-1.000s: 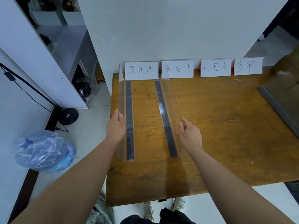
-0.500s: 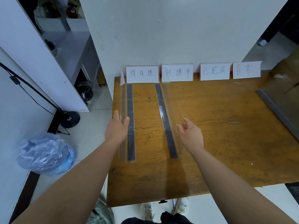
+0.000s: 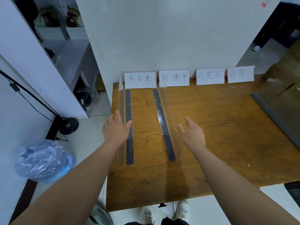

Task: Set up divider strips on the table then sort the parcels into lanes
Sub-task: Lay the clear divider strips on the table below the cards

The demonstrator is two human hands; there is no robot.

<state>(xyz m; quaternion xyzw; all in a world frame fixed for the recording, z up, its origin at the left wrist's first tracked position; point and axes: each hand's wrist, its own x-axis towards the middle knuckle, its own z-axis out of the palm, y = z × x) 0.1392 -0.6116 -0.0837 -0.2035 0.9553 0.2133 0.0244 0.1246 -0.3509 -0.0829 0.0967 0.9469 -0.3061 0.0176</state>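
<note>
Fingers [image 3: 117, 117] straight beside divider strips [image 3: 128, 103] running lengthwise toward wall [image 3: 162, 38].

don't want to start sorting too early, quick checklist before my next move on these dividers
1. Left divider upright on table: ok.
2. Second divider ends between first two label cards: ok.
3. Dividers between the other cards: not ok, none there.
4. Left hand and right hand free: ok, both open.
5. Dividers fixed down: cannot tell.
6. Parcels at hand: not ok, none in view.
</note>
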